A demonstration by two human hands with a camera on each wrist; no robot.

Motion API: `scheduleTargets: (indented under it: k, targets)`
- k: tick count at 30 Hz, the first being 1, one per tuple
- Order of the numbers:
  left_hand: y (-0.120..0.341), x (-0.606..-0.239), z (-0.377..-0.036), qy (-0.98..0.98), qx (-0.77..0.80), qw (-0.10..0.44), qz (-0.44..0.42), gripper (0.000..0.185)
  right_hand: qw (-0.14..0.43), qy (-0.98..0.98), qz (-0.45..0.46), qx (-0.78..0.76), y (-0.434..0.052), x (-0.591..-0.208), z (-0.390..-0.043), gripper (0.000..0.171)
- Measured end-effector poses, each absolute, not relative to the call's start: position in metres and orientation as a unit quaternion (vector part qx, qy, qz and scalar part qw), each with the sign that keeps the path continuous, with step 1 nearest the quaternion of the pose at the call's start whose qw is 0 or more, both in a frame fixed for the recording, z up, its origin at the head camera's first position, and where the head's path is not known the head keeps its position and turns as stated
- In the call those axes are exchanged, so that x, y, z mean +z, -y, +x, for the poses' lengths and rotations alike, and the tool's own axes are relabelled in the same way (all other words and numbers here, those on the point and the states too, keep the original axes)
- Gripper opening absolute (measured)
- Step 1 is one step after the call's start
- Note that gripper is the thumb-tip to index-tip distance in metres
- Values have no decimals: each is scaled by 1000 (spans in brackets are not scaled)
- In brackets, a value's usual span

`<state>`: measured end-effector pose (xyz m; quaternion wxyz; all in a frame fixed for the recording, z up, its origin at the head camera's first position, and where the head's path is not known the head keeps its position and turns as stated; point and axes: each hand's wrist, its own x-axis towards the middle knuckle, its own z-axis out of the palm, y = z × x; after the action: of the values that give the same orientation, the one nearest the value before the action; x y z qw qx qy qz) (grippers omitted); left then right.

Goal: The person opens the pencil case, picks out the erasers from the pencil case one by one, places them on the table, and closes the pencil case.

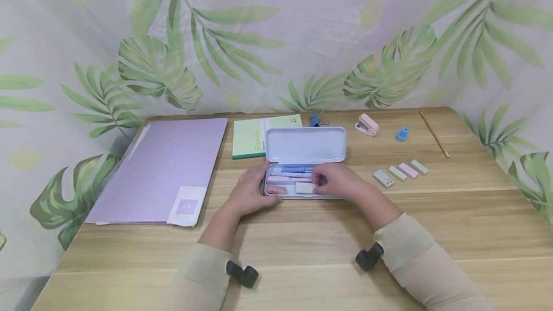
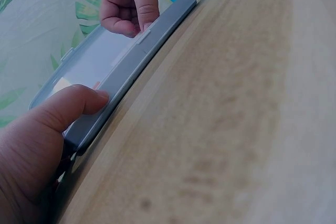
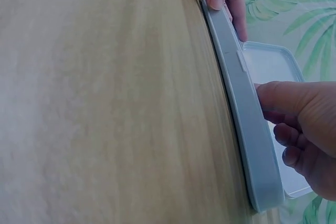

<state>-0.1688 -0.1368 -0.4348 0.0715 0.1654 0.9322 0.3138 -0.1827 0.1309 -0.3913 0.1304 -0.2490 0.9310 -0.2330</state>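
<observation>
A pale blue-white pencil case (image 1: 306, 145) stands on the table with its lid raised toward the back. Blue, lilac and pink pens (image 1: 294, 174) lie in its rear compartment. In the front compartment are a pink eraser (image 1: 275, 189) at the left and a white eraser (image 1: 305, 187) near the middle. My left hand (image 1: 250, 191) grips the case's left end, its thumb on the front wall in the left wrist view. My right hand (image 1: 339, 181) reaches in from the right and pinches the white eraser's right end; its fingertips are partly hidden behind the case wall in the right wrist view.
A lilac folder (image 1: 173, 167) lies left and a green notebook (image 1: 248, 138) behind the case. Blue binder clips (image 1: 314, 119), a pink stapler (image 1: 367, 125), a blue cone-shaped piece (image 1: 402, 134) and a pencil (image 1: 434, 134) lie toward the back right. Several small erasers (image 1: 408, 170) sit right of the case.
</observation>
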Motion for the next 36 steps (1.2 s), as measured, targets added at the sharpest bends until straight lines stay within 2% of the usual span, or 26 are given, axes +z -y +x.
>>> scheduleTargets:
  k: [6, 15, 20, 24, 30, 36]
  targets:
    - [137, -436, -170, -933, 311, 72, 164, 107, 155, -928, -239, -239, -129, -390, -183, 20]
    - [137, -436, -169, -933, 311, 65, 168, 106, 167, -920, -220, -277, -130, -394, -183, 12]
    - [137, -435, -169, -933, 312, 67, 168, 106, 153, -903, -215, -340, -139, -394, -182, 22]
    - [137, -435, -169, -933, 311, 68, 168, 106, 150, -893, -194, -378, -157, -389, -178, 31]
    - [137, -435, -169, -933, 313, 65, 168, 106, 144, -879, -130, -436, -193, -389, -171, 35]
    - [136, -437, -169, -932, 313, 64, 169, 105, 100, -864, -45, -491, -230, -391, -160, 37]
